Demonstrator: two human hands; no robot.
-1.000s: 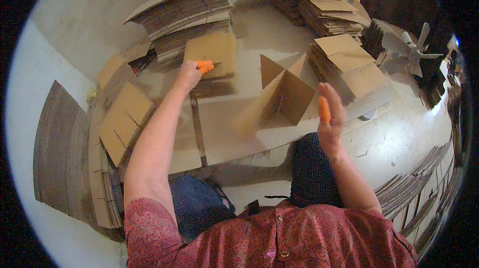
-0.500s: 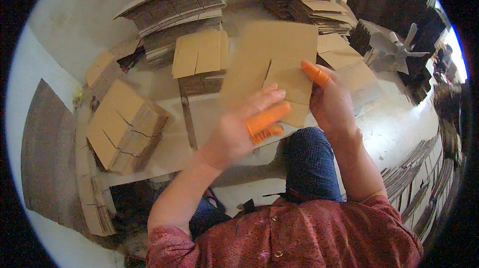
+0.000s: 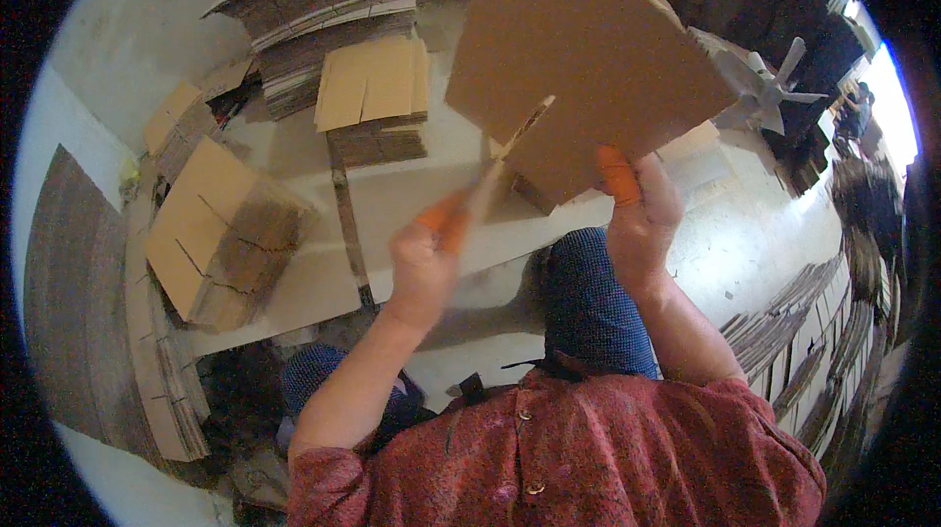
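Note:
A large brown cardboard sheet [image 3: 588, 47] is held up and tilted over the table. My right hand [image 3: 644, 203], with orange covers on its fingers, is closed on the sheet's lower edge. My left hand [image 3: 423, 267] also wears orange covers and pinches a thin, pale cardboard strip [image 3: 487, 189], blurred by motion. The strip runs up toward the slit in the sheet's lower left part. I cannot tell whether it is a flap of the sheet or a separate piece.
Slotted cardboard stacks stand on the white table [image 3: 441, 223]: one at the left [image 3: 196, 223], one in the middle [image 3: 368, 86], and a tall one behind [image 3: 333, 12]. A white-bladed fan [image 3: 769, 86] stands at the right. More cardboard [image 3: 799, 331] lies at the lower right.
The cardboard sheet has been raised and turned, with its brown face now tilted toward me. My left hand has moved down and left, from open over the sheet to pinching the strip.

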